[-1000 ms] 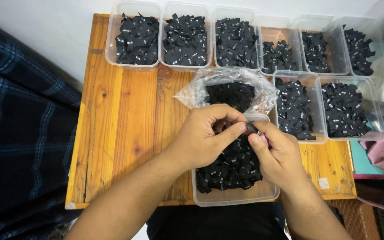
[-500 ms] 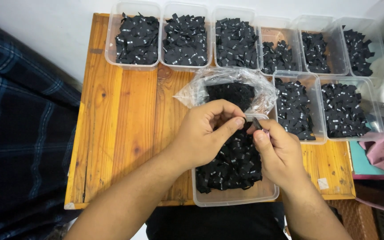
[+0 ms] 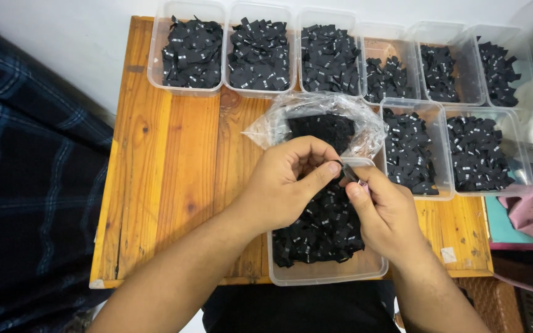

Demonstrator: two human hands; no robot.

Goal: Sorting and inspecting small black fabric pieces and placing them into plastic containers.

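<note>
The small black piece (image 3: 348, 172) pinched between both hands is mostly hidden by fingers (image 3: 322, 174). The near tub's (image 3: 328, 271) far end lies under the hands. The far-right tub (image 3: 495, 61) is partly cut off.

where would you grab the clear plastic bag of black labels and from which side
Probably by the crumpled open mouth of the clear plastic bag, coming from the left over the bare wooden table. The film bunches loosely there and pinches easily; tubs crowd the right and back, and the left hand and right hand block the near side.
</note>
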